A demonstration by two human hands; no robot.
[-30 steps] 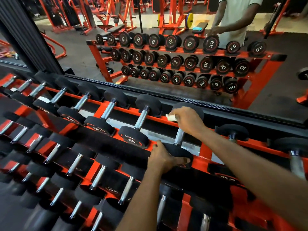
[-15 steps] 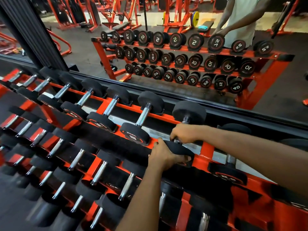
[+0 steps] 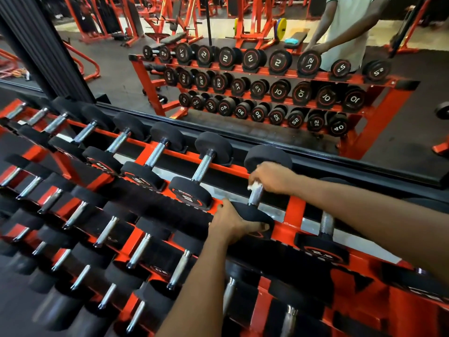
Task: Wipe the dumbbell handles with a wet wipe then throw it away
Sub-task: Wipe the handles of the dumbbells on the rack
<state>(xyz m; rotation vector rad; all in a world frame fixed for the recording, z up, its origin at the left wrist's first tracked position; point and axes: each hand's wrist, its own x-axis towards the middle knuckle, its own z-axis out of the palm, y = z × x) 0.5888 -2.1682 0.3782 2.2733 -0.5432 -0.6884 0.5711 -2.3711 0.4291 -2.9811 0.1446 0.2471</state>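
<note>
Barely visible, wet wipe pinched against handle by right hand; left hand grips dumbbell head.

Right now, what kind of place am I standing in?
Most likely a gym's free-weights area: a red rack holds rows of black dumbbells, a wall mirror reflects it, and red weight machines show in the reflection.

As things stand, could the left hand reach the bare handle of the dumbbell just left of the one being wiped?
Probably yes: that handle lies uncovered close beside the left hand, which would first have to release the dumbbell head it grips.
</note>
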